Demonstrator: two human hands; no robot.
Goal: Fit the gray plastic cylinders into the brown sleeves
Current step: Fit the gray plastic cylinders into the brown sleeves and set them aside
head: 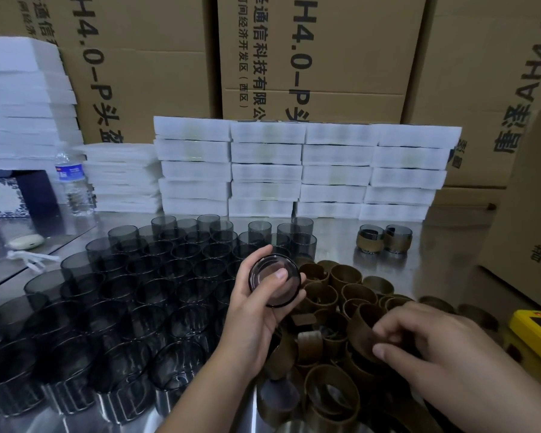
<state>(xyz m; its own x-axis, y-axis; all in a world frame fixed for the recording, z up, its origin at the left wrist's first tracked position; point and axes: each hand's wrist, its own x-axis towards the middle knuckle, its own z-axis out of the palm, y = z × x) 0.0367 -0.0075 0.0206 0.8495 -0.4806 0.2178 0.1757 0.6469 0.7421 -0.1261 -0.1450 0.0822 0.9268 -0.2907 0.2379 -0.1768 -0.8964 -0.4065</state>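
Across the back, stacked cardboard cartons [310, 57]; in front of them, white foam trays [303, 170] in piled rows. Below, steel table [334, 242], left half packed with upright gray cylinders [144, 289], right-centre heaped with loose brown sleeves [322, 295] lying at all angles. Yellow device [534, 332] at far right edge, water bottle [72, 182] back left. Behind the heap, two finished pieces [369, 240] side by side, each a sleeve round a cylinder. Centre: left hand [253, 310] raised off the table, fingers curled round the wall of one held cylinder [274, 279], thumb laid across its round end. That end turned to the camera, so long axis running roughly away from the viewer. Lower right: right hand [434, 335] down on the heap, thumb and fingertips pinching the wall of one picked sleeve [361, 332]. Picked sleeve right of the held cylinder and closer to the body, near but not touching. Opening seemingly facing up-left toward it; exact tilt hard to tell. Judged step: bringing the pair together. Likely needs the sleeve lifted clear of the heap and its axis lined up with the cylinder's. Most stock unfitted, so judged early in the task.
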